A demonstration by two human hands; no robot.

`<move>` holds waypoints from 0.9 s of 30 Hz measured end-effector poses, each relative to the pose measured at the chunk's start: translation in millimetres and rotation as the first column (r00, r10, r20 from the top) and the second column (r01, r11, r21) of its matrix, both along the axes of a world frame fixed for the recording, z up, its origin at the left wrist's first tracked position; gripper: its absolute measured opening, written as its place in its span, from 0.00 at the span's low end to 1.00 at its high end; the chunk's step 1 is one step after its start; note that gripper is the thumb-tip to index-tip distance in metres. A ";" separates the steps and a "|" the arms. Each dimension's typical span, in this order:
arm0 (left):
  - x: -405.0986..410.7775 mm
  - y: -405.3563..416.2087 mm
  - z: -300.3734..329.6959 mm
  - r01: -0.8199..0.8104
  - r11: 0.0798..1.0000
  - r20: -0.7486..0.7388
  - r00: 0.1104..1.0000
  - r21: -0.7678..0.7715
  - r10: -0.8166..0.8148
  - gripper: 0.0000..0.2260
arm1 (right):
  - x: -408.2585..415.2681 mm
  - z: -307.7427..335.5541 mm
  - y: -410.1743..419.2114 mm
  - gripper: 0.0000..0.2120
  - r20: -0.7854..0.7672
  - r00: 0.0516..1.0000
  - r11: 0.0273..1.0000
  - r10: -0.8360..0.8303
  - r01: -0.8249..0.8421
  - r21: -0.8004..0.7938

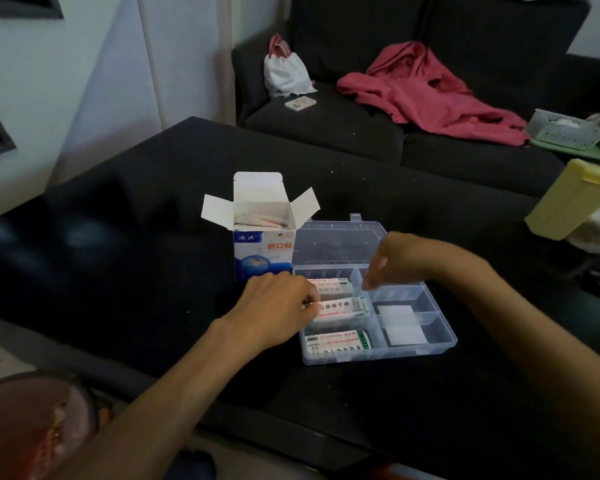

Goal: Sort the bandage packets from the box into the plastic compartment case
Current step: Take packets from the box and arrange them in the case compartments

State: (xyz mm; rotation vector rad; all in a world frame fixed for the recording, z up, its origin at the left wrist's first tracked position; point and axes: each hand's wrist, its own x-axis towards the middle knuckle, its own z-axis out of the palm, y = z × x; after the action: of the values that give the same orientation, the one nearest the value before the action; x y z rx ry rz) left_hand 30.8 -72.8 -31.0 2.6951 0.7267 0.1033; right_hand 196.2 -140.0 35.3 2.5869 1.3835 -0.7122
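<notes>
Your left hand (278, 306) pinches a packet (340, 308) into the case (440, 341), right hand (388, 261) loosely curled and empty above; three slots hold packets, more remain in the box (264, 247) beyond your fingers.

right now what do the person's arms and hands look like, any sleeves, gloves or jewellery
Both forearms are bare right up to the bottom edge of the picture, with no sleeves showing. The left hand and the right hand wear no gloves. No watch, bracelet or ring is visible on either, though the dim, slightly blurred picture could hide a thin ring.
</notes>
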 end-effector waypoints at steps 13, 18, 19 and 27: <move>0.3 -2.3 2.1 0.016 1.000 -0.008 1.000 -0.027 -0.016 0.13 | -15.8 -26.7 1.6 0.14 0.016 1.000 0.998 0.014 -0.013 -0.069; 3.4 0.1 -0.5 0.001 0.994 -0.028 1.000 -0.113 -0.004 0.13 | -5.1 -14.5 -0.8 0.12 -0.034 0.999 0.999 0.019 -0.018 0.028; 4.0 0.4 0.0 -0.002 0.991 -0.031 1.000 -0.131 -0.002 0.13 | -5.3 -14.7 -1.3 0.12 -0.040 0.998 0.999 0.044 -0.043 0.022; 6.0 2.1 0.3 -0.004 0.979 -0.036 0.999 -0.203 -0.003 0.14 | -10.8 -25.7 0.2 0.17 0.007 0.976 0.956 0.217 -0.211 -0.206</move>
State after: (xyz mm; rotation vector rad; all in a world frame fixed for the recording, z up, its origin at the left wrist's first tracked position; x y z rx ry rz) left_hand 36.8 -70.7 -30.7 2.5078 0.7074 -0.0188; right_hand 185.3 -139.8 9.7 2.2412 1.4678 -0.7366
